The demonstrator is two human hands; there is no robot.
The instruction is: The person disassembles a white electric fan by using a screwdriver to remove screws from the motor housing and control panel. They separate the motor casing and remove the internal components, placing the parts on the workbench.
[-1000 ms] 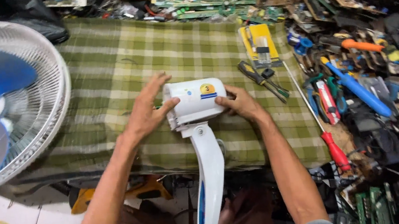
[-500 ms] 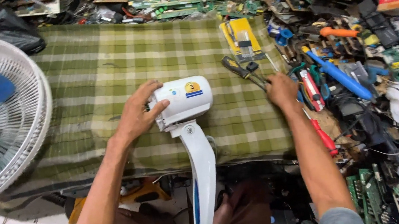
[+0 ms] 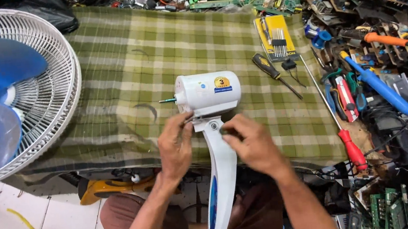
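A white fan motor housing with a short shaft lies on its side on the green checked cloth. Its white and blue stand neck runs down toward me. My left hand pinches the joint just under the housing, on the left. My right hand is at the right side of the same joint, fingers closed on a small dark object that I cannot make out. A screw head shows on the joint between the two hands.
A white fan guard with blue blades rests at the left. A black-handled screwdriver, a yellow bit pack and a long red-handled screwdriver lie to the right. Tools and circuit boards crowd the right side and back.
My right hand came back from the tools on the right to the joint under the housing. My left hand slid from the housing's end down to the joint.
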